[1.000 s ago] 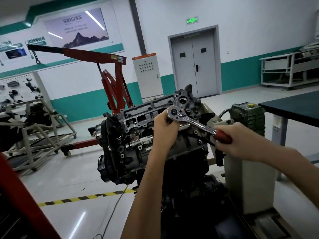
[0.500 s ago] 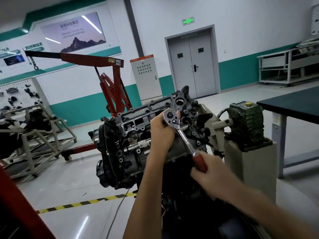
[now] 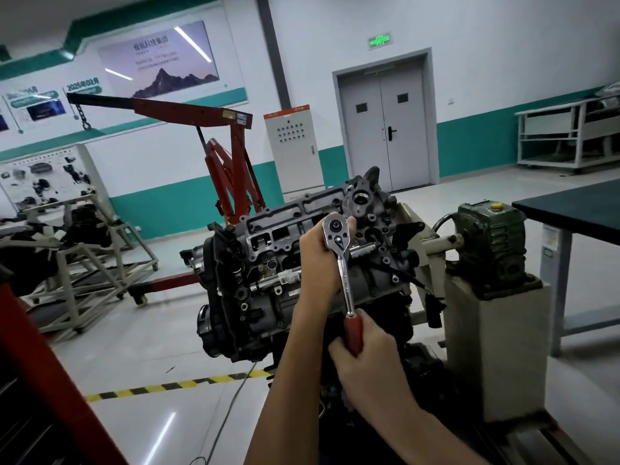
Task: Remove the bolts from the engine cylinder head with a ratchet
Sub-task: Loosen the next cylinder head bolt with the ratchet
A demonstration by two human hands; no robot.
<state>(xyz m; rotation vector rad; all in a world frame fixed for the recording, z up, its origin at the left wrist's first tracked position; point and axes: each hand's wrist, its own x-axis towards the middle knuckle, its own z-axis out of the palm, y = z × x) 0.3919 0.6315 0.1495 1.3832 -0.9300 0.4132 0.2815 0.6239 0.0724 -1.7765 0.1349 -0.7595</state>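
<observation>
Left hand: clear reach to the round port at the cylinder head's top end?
Probably yes: the left hand holds the ratchet at its head, just below the round port, nothing between; it must let go first.

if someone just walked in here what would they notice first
The shiny ratchet in the middle stands out first. The left hand holds its head against the top of the dark engine, and the right hand grips its red handle below. Behind the engine to the left stands a big red hoist, with a chain hanging from the end of its arm.
</observation>
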